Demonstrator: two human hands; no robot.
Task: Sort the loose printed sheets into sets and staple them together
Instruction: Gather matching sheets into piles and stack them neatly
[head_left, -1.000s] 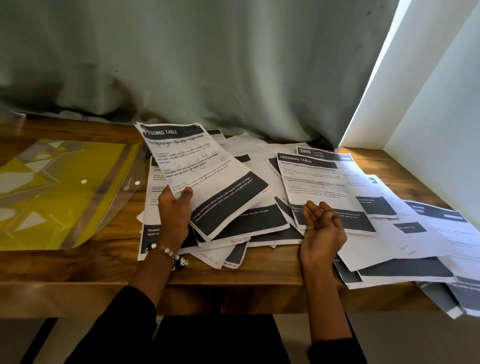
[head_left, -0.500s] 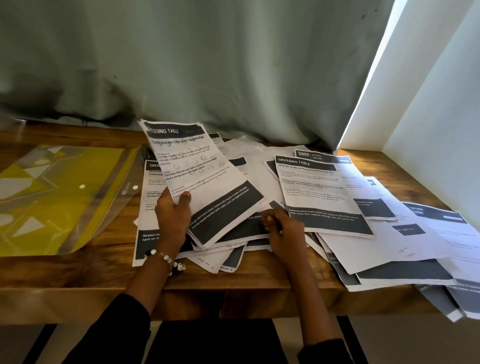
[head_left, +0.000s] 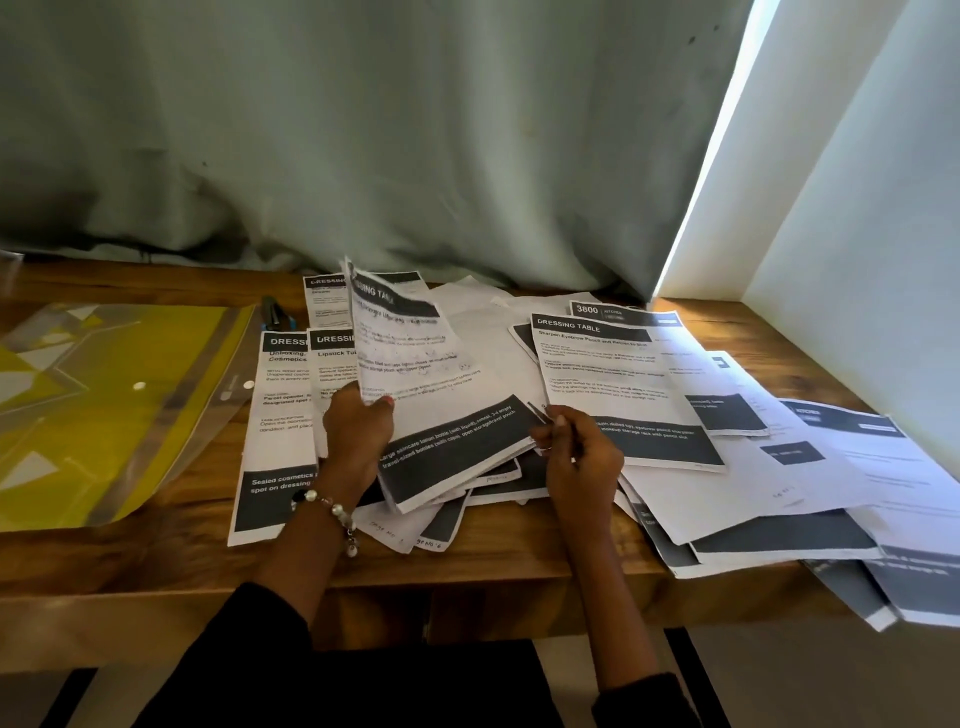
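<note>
At the far left of the counter (head_left: 519, 574) the yellow folder (head_left: 114, 405) lay untouched, and just past its right edge a dark stapler (head_left: 274, 313) now showed, uncovered since half a second before. Beside it, the left hand (head_left: 358, 428) gripped a thin set of sheets (head_left: 415, 384) by its left edge, thumb on top; the set had swung up steeper than before, its top blurred with motion. The right hand (head_left: 576, 457), which had been spread palm-up a second earlier, had come in and now pinched the set's lower right corner between thumb and fingers. To the right, the loose sheets (head_left: 623, 379) stayed fanned out toward the counter's edge. This looked like squaring a gathered set; most pages remained unsorted and nothing was stapled yet.
</note>
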